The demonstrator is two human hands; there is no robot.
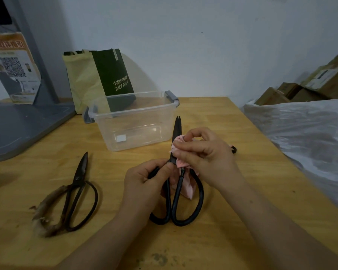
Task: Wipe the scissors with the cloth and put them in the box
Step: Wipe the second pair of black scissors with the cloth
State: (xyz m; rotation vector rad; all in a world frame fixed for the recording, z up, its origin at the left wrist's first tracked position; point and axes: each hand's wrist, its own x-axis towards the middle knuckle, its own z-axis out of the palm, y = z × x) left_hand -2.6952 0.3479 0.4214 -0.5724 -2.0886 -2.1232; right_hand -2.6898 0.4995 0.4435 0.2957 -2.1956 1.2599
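Note:
Black scissors with big loop handles point away from me, blades together, tips just in front of the box. My left hand grips them near the pivot at the left handle. My right hand pinches a pink cloth round the lower blades; the cloth hangs down behind the handles. The clear plastic box with grey latches stands open behind the scissors. A second, rusty pair of scissors lies flat on the wooden table to the left, one handle wrapped in frayed rag.
A green and yellow paper bag stands behind the box. A grey stand base covers the table's left rear. White plastic sheeting and cardboard boxes lie off the right edge. A small dark object sits by my right hand.

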